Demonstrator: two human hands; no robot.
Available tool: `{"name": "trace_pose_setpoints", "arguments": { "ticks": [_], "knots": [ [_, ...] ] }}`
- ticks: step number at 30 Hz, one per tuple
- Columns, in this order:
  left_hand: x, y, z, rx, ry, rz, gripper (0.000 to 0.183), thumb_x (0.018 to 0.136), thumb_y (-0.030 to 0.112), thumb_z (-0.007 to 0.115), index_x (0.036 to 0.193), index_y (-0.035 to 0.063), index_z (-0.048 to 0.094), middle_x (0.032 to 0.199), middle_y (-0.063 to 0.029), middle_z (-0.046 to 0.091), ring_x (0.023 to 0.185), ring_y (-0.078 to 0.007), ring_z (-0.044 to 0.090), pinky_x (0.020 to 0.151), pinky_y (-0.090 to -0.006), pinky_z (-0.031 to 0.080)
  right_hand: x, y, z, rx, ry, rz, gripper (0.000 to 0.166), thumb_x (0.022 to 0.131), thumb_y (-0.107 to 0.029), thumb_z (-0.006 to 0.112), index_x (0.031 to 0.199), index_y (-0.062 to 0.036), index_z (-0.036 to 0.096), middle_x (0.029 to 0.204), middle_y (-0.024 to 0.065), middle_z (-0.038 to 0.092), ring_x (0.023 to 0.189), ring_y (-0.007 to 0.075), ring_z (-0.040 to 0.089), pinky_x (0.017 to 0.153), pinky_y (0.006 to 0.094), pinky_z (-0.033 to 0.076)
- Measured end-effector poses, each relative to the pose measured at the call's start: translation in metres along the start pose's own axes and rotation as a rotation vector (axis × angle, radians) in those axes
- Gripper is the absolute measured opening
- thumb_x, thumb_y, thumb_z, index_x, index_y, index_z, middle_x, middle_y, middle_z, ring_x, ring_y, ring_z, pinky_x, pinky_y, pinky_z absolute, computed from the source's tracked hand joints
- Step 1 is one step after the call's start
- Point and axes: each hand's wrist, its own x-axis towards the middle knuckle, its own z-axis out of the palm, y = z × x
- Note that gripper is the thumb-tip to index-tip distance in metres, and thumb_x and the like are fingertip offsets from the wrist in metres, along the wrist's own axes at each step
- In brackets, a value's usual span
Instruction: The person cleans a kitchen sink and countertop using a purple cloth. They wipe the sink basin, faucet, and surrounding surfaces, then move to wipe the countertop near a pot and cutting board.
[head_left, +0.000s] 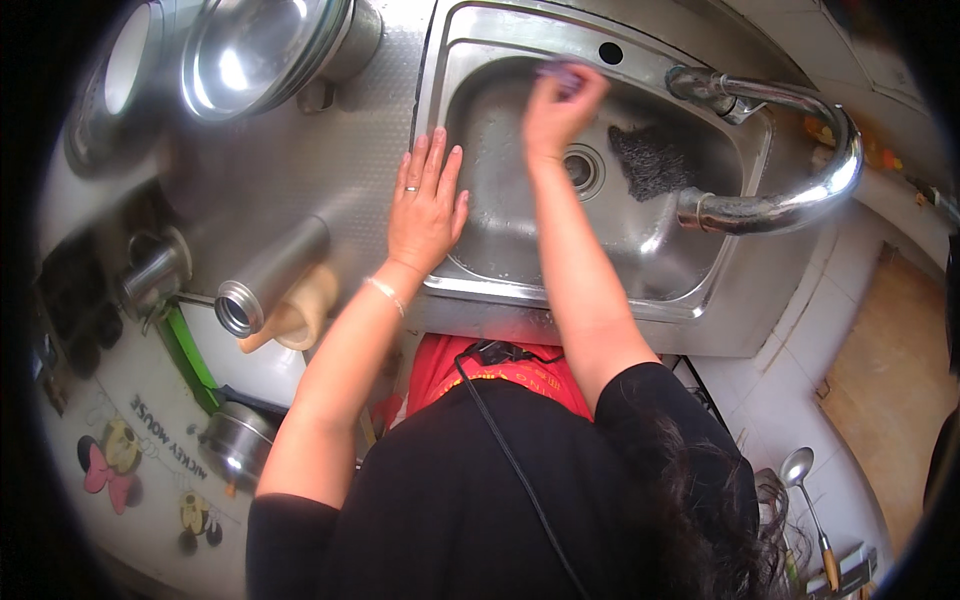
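Note:
My left hand (425, 206) lies flat, palm down and fingers spread, on the left rim of the stainless steel sink (510, 289), holding nothing. Over the upper part of the basin, my right hand (564, 109) is closed on a purplish cloth or scrubber (562, 77), blurred and mostly hidden by the fingers. A dark mesh cloth or scouring pad (651, 161) lies in the basin, right of the drain (581, 171). The chrome faucet (802, 202) curves in from the right, its spout over the basin's right side.
Metal basins (244, 56) stand stacked at the upper left. An open steel flask (277, 274) lies on its side near my left forearm, beside a tan vessel (306, 307). Further left is a metal cup (154, 277). A ladle (806, 487) lies at the lower right.

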Motion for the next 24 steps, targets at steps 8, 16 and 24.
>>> {"name": "trace_pose_setpoints", "arguments": {
  "ticks": [8,16,24],
  "knots": [
    [-0.003,-0.005,0.001,-0.187,0.088,0.001,0.076,0.091,0.019,0.067,0.153,0.0004,0.028,0.162,-0.025,0.022,0.149,-0.042,0.025,0.12,-0.0525,0.025,-0.084,0.013,0.003,0.466,-0.757,0.638,0.009,0.085,-0.002,0.062,0.093,-0.0078,0.06,0.09,-0.0016,0.059,0.085,0.0067,0.055,0.075,0.0248,0.045],
    [-0.006,-0.005,0.005,-0.113,0.078,-0.017,0.073,0.09,0.019,0.068,0.152,0.0013,0.032,0.162,-0.0234,0.024,0.149,-0.0411,0.026,0.12,-0.0517,0.025,-0.003,-0.022,0.021,0.653,-0.035,0.387,0.013,0.089,0.0,0.064,0.101,-0.0019,0.06,0.094,0.0033,0.058,0.084,0.0136,0.057,0.079,0.028,0.049],
    [-0.003,-0.006,0.005,-0.08,0.08,-0.001,0.069,0.091,0.022,0.067,0.149,0.0008,0.036,0.161,-0.0218,0.026,0.147,-0.0393,0.03,0.12,-0.0509,0.028,-0.004,-0.047,0.049,-0.306,-0.543,-0.635,0.029,0.084,-0.021,0.074,0.108,-0.0071,0.065,0.112,0.011,0.062,0.107,0.032,0.059,0.094,0.0406,0.049]
  ]
}}
